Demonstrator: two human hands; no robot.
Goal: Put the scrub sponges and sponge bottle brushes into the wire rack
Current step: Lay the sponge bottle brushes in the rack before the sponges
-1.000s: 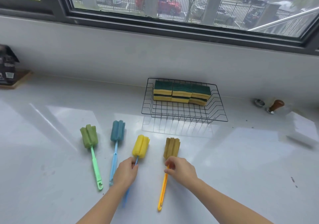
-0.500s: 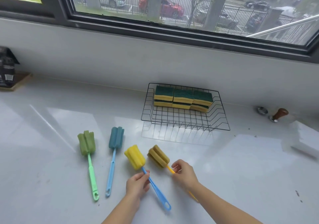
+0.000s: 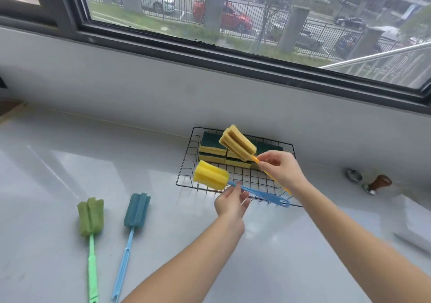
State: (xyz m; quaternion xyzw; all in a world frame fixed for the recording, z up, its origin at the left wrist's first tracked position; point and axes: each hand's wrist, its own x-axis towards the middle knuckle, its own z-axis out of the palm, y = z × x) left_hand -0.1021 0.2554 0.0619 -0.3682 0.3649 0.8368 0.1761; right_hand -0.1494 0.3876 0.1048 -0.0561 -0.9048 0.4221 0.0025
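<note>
White counter (image 3: 70, 162) runs under 1 window (image 3: 233, 11). 1 black wire rack (image 3: 186, 174) sits near the back wall, w/ scrub sponges (image 3: 211, 147) stacked along its far side, green tops over yellow; at least 2 layers, exact count hidden behind the brush heads. 4 sponge bottle brushes total. 2 lie on the counter left of the rack, side by side but apart: green brush (image 3: 90, 218) and teal brush w/ light-blue handle (image 3: 136, 213). 2 are in the air over the rack: left hand (image 3: 229, 203) pinches the blue handle of the yellow brush (image 3: 211, 178) at the rack's front edge; right hand (image 3: 278, 170) grips the orange handle of the tan brush (image 3: 238, 142), head tilted up-left over the sponges. 1 wood-knobbed tamper (image 3: 377, 184) and 1 small metal ring (image 3: 354, 174) sit right of the rack.
</note>
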